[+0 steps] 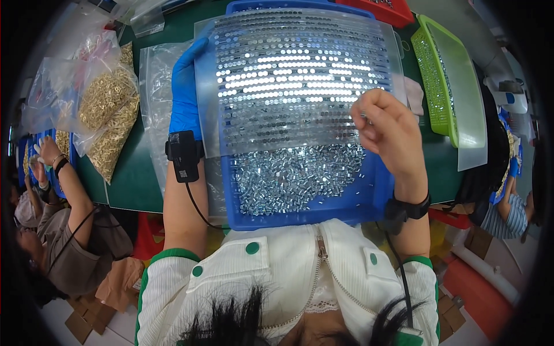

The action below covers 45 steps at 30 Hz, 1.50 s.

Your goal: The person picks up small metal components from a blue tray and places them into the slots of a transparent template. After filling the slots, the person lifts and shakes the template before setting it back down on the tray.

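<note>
A clear plastic plate (210,104) lies tilted over a blue tray (300,218). Rows of small round silver metal pieces (288,75) fill the plate. My left hand (186,95), in a blue glove, grips the plate's left edge, with its fingers partly hidden behind it. Bare, my right hand (384,124) hovers at the plate's lower right with thumb and fingers pinched; whatever is between them is too small to make out. Many loose small silver metal cylinders (288,179) lie in the tray's near part, below the plate's lower edge.
Clear bags of brass-coloured small parts (109,109) lie on the green table (127,187) at left, beside flat plastic bags (153,109). At right stands a green basket (430,86) of silver parts with a translucent sheet. A red tray (398,12) sits far right; co-workers (72,213) sit either side.
</note>
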Each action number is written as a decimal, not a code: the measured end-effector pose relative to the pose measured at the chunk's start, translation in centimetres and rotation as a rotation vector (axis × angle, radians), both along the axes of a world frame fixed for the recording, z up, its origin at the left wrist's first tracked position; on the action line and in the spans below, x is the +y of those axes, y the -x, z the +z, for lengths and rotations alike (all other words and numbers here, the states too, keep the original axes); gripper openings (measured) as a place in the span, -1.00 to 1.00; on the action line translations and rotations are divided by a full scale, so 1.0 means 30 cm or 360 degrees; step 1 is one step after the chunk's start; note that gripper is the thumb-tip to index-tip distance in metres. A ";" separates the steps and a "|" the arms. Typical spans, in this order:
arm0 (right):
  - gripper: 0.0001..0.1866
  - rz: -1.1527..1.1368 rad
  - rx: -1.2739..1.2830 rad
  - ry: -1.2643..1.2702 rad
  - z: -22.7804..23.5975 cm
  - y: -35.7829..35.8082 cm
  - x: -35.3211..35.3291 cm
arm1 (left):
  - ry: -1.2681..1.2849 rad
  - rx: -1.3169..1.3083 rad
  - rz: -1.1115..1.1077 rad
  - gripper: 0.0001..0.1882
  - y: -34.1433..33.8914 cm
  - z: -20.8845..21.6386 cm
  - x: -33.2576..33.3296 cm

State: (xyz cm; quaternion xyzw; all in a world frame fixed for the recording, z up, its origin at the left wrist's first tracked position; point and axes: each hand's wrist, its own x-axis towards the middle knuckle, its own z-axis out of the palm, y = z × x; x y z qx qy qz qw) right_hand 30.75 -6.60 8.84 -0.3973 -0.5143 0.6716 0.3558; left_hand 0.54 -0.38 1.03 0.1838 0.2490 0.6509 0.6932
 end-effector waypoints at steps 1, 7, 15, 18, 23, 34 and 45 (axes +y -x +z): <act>-0.89 -0.0024 0.0449 0.0395 0.010 -0.028 -0.001 | -0.0005 0.0011 -0.0007 -0.50 -0.003 0.001 0.001; -0.91 0.0029 -0.0160 0.0108 -0.063 -0.091 -0.042 | -0.0109 0.0055 -0.0014 -0.49 -0.007 -0.003 -0.004; -0.73 0.0226 -0.1218 -0.0906 -0.069 -0.024 -0.106 | -0.0025 0.0049 0.0094 -0.50 -0.030 0.033 0.000; -0.68 0.0188 -0.1334 -0.1100 -0.082 -0.007 -0.111 | 0.0342 0.0117 0.0350 -0.52 -0.065 0.068 -0.015; -0.65 0.0312 -0.1395 -0.1187 -0.051 -0.014 -0.107 | -0.0425 -0.0783 -0.0643 -0.55 0.034 -0.050 0.017; -0.67 0.0061 -0.1319 -0.1100 -0.081 -0.063 -0.118 | 0.0070 -0.0292 0.0011 -0.54 0.060 -0.080 0.033; -0.83 0.0031 -0.1251 -0.1177 -0.086 -0.019 -0.048 | -0.0081 -0.0237 -0.0156 -0.63 0.031 -0.046 0.018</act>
